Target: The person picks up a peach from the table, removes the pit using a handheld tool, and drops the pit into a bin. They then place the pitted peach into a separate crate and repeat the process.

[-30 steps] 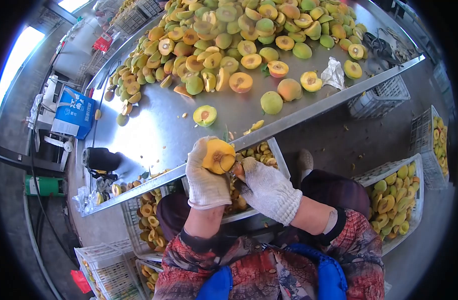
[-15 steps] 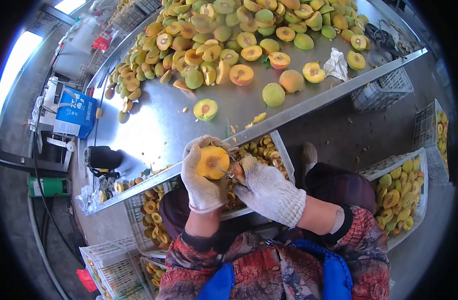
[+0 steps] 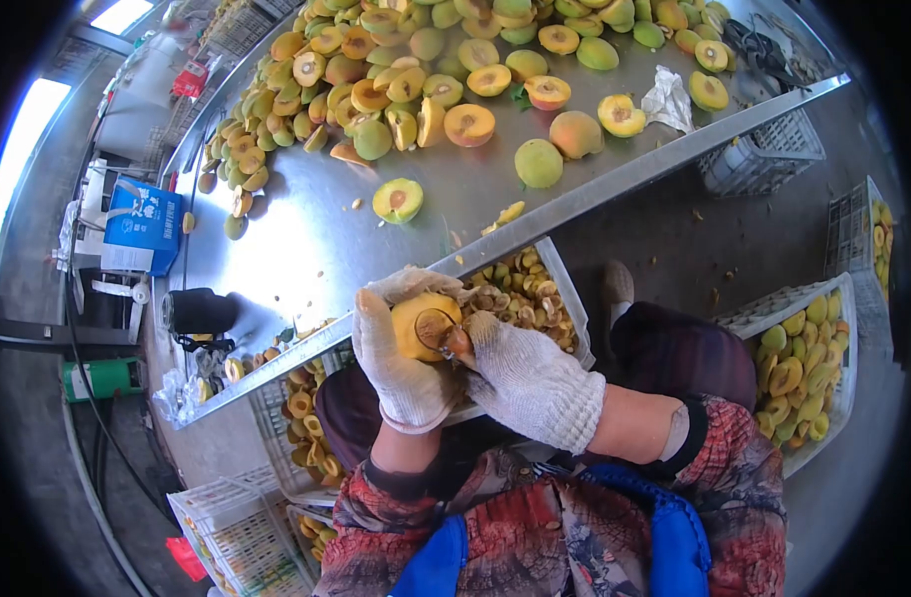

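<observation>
My gloved left hand is wrapped around a yellow peach half, its cut face turned up and toward the right. In my gloved right hand is a pitting tool with a thin metal loop and a brownish handle, mostly hidden by the fingers. The loop lies against the middle of the cut face, around the brown pit area. Below both hands, a white crate holds small peach scraps and pits.
A metal table with a raised edge carries a heap of halved peaches. One cut half lies nearer me. Crates of peach halves stand at right and lower left. A blue box and a black bottle are at left.
The tool's loop has moved around onto the pit area of the peach half, and my right hand has shifted slightly down. The view has tilted a little.
</observation>
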